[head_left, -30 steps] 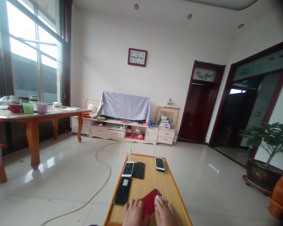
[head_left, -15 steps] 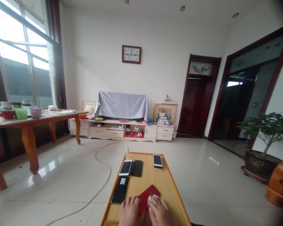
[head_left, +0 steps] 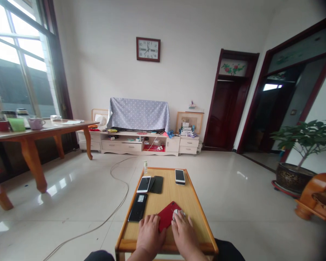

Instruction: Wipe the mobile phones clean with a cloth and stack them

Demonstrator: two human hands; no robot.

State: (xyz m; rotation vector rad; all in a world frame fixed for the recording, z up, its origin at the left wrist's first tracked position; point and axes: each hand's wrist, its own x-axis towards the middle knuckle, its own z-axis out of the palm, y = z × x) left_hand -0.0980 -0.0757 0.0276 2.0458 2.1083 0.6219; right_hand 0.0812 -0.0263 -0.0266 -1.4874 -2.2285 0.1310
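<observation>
A red smartphone (head_left: 166,215) lies back up and slantwise on the small wooden table (head_left: 183,195). My left hand (head_left: 149,232) grips its left edge, the thumb along the near side. Under the fingers of my right hand (head_left: 185,232), a crumpled white wipe (head_left: 175,212) is pressed on the phone's right part. To the left lies a black phone (head_left: 137,207) with a pale label. Beyond it are a white phone (head_left: 144,184) with a dark screen and a dark, flat phone-like piece (head_left: 157,185). More phones are stacked at the far right, a white-framed one (head_left: 179,175) on top.
A clear pump bottle (head_left: 145,167) stands at the table's far left corner. A cable (head_left: 122,199) runs over the floor on the left. Cups stand on a larger table (head_left: 57,125). A potted plant (head_left: 296,181) and a wooden chair (head_left: 319,192) are on the right.
The camera view has tilted down, so the whole scene sits higher and more of the table's near edge shows. My hands keep their hold, the wipe still on the red phone.
</observation>
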